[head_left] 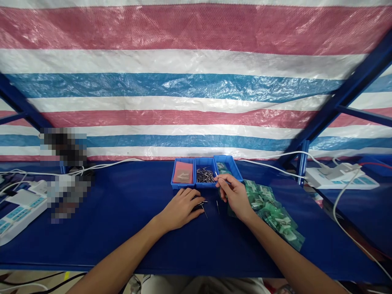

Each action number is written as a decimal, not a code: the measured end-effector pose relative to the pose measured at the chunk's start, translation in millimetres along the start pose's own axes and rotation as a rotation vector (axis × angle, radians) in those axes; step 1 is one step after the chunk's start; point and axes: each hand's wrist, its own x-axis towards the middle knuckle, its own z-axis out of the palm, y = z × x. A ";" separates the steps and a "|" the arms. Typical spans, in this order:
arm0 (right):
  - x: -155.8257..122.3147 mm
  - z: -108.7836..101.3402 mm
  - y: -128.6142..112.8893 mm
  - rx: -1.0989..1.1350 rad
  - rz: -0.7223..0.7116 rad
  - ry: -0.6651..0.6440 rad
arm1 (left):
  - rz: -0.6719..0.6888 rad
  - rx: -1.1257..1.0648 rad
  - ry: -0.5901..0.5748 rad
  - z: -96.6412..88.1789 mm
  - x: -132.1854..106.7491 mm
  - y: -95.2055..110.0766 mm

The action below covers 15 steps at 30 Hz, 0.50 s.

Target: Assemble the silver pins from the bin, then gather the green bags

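Plainly, in the head view, both bare hands work over a blue table (122,220), just in front of three small blue bins set side by side. The left hand (183,206) rests low on the tabletop, palm down, its fingers half curled over a few dark, thin pins (204,210) that poke out by the thumb and forefinger; whether it grips any of them I cannot tell. The right hand (234,194) is lifted near the right bin (235,168), thumb and forefinger pinched together on what seems to be a slim piece (216,175), though it is too small to make out well. One loose pin (217,207) lies on the table between the hands, touching neither. The left bin (182,186) holds a pink sheet (188,167) with a brownish patch and pale strips on it, the middle bin (206,185) a heap of metal pins (205,175), and the right bin some greenish packets (223,166). Beyond the right hand, green bags (277,214) are spread in an overlapping pile beside the right forearm. White power strips sit at the left (18,216) and right (343,181), and a striped sheet (196,87) hangs behind.
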 end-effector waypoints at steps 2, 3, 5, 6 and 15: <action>-0.1 0.3 -1.3 -0.001 0.003 0.001 | -0.003 0.001 0.000 0.4 -0.3 -0.3; -0.1 0.5 -2.0 0.000 0.005 0.003 | -0.003 0.001 0.002 0.5 -0.3 -0.4; 0.1 1.0 -3.1 0.004 0.007 0.011 | -0.002 -0.006 0.004 0.8 -0.5 -0.6; 0.2 1.3 -3.5 0.003 0.009 0.016 | -0.002 -0.011 0.004 0.8 -0.5 -0.7; -1.0 3.4 -3.5 -0.034 0.005 0.038 | -0.010 -0.027 0.007 0.0 -1.4 0.0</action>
